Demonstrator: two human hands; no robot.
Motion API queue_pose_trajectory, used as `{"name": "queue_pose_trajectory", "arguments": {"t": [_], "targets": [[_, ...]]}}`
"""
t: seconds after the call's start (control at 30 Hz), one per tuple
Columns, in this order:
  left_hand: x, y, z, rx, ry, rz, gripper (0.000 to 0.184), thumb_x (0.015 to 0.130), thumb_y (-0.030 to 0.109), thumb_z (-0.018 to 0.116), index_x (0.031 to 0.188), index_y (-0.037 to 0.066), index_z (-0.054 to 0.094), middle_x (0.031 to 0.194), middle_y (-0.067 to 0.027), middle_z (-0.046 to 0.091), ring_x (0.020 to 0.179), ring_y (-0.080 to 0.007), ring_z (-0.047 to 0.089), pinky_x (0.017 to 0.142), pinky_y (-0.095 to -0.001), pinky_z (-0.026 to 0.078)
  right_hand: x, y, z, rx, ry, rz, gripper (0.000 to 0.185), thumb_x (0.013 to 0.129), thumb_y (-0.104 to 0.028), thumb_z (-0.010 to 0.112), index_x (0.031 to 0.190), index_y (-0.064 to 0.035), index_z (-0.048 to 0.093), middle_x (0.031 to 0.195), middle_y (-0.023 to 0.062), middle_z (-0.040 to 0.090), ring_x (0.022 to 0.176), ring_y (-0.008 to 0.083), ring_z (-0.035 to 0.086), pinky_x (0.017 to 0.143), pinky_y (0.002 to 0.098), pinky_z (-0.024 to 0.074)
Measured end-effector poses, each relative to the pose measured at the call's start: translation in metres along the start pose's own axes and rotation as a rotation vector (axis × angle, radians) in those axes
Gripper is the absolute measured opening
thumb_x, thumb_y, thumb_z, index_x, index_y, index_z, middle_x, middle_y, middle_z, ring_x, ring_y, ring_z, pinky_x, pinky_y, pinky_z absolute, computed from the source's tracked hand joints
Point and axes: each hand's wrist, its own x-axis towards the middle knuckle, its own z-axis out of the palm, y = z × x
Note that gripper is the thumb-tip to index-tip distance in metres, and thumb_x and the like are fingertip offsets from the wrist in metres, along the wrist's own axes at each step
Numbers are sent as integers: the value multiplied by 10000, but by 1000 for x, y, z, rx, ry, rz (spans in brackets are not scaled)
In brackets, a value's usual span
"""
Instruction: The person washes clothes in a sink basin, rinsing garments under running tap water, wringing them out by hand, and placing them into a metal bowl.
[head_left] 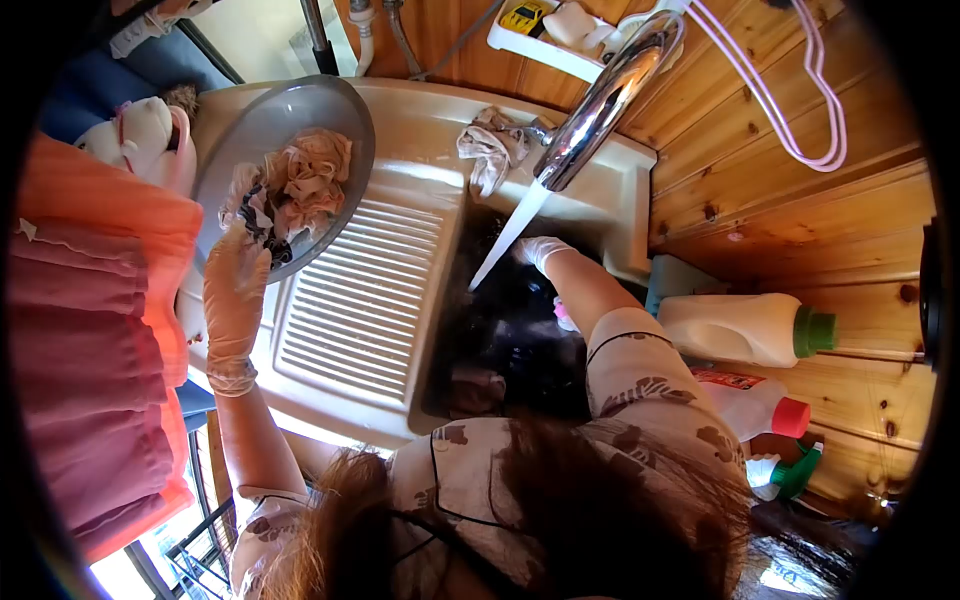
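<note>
My gloved left hand (236, 290) is at the near rim of a grey basin (350, 120), its fingers against a white and dark cloth (252, 212). Crumpled beige cloths (312, 180) lie in the same basin. My right hand (537, 252), also gloved, reaches into the dark sink (515, 350); its fingers are hidden in there. Water (510, 235) runs from the chrome faucet (610, 100) close to it. Near the right forearm a small pink item (563, 314) shows in the sink.
The ridged washboard (360, 300) lies between basin and sink. A wet cloth (492, 148) hangs by the faucet base. Bottles (740, 325) stand along the right wall. Pink hangers (775, 130) hang above. Orange and mauve cloths (90, 370) hang at left.
</note>
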Motion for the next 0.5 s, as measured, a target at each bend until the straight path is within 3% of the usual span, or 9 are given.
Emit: {"name": "queue_pose_trajectory", "arguments": {"t": [0.5], "targets": [[-10,-2,-4,147,-14,142,475,801,82,662,1235,-9,494,1183,-171,527,1095,-294,511,952,-351,407,-11,-38,-7,-62,-109,-12,291,821,-153,463,983,-56,685,1100,155,621,1032,291,596,846,381,475]]}}
